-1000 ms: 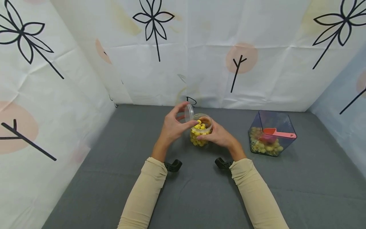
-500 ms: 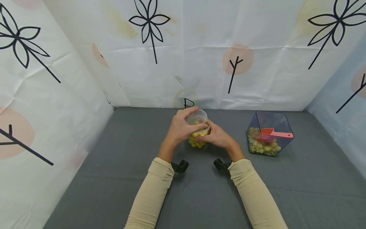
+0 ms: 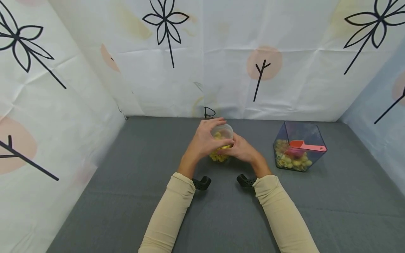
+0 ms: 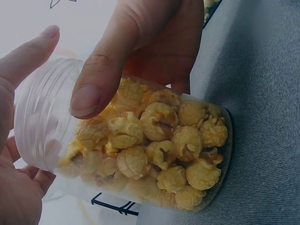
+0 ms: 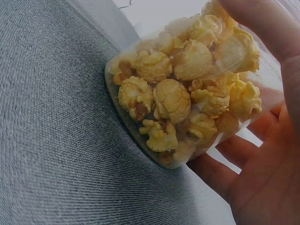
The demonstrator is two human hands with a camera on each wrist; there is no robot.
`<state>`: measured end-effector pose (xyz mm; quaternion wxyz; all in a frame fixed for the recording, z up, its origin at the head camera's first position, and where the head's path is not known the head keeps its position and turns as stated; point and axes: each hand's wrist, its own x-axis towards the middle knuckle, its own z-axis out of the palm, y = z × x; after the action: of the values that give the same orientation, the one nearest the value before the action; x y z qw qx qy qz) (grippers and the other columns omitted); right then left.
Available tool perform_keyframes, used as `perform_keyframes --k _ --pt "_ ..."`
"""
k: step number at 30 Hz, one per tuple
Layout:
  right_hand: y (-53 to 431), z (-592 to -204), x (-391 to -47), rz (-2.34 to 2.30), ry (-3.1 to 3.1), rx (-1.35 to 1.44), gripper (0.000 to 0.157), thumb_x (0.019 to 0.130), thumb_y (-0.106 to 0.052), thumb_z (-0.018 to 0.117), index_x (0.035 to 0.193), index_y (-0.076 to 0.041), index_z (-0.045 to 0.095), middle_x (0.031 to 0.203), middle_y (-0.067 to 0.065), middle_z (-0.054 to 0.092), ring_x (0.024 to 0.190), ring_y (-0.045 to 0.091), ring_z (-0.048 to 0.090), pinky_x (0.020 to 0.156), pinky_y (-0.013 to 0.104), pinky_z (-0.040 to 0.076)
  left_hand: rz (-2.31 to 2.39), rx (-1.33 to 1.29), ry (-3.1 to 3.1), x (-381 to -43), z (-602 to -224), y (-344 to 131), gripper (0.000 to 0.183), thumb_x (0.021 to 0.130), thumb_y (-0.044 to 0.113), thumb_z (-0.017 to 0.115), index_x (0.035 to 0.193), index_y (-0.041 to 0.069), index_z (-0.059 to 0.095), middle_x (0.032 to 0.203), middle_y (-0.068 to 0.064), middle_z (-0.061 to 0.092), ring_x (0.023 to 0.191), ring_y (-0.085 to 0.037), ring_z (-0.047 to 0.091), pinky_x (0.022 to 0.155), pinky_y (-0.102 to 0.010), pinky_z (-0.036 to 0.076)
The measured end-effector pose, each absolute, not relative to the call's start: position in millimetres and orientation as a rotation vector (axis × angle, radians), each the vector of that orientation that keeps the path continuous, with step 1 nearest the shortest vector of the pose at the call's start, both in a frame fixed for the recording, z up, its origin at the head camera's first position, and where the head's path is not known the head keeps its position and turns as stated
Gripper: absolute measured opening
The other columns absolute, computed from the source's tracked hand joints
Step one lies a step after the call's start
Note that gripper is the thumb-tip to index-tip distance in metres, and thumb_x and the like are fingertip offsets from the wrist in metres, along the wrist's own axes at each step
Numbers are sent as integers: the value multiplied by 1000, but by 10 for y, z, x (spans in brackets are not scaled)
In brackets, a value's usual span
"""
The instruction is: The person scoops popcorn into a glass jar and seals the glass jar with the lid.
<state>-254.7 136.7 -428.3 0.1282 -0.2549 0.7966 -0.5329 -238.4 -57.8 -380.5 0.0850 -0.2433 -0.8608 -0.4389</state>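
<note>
A clear plastic jar (image 4: 140, 150) of yellow popcorn stands upright on the grey cloth. My right hand (image 3: 243, 151) grips its side, thumb in front and fingers behind, as the right wrist view shows. At the top, my left hand (image 3: 207, 138) holds the clear lid (image 3: 222, 130) over the jar's mouth, thumb on the near edge and fingers on the far edge. The lid lies about level on the rim. In the left wrist view the ridged lid and neck overlap, with the left thumb and fingers around them.
To the right stands a transparent bluish square container (image 3: 300, 130) part filled with popcorn. A pink-red scoop (image 3: 305, 146) rests in it, its handle over the right wall. A white patterned cloth wall (image 3: 227, 84) rises behind the grey tabletop (image 3: 221, 218).
The left hand has moved right and brought the lid from tilted beside the jar's mouth to flat on top of it. The right hand keeps its grip on the jar.
</note>
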Motion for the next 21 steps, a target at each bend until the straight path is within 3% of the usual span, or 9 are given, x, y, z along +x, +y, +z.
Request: perform_keyframes --k 6,14,21 --pt "1373 -4283 -2543 -1561 2320 -737 65 93 -21 76 148 -13 42 136 11 57 108 25 61 85 40 52 -1282 -793 -2530 -2389 -3824 -564 74 81 44 86 146 24 56 156 3 48 147 -22 41 114 -50 43" --pt "1379 -4309 -2571 -1589 2282 -759 67 93 -18 76 150 -15 40 139 12 55 113 26 58 92 41 50 -1395 -846 -2590 -2405 -3816 -610 82 82 41 86 153 33 44 159 5 40 144 -23 44 112 -52 44" --pt "1379 -4315 -2570 -1600 2279 -735 69 92 -18 77 151 -17 41 141 12 52 123 30 56 98 45 49 -1457 -897 -2624 -2448 -3806 -675 85 83 29 84 155 36 39 160 4 39 139 -25 45 108 -55 45"
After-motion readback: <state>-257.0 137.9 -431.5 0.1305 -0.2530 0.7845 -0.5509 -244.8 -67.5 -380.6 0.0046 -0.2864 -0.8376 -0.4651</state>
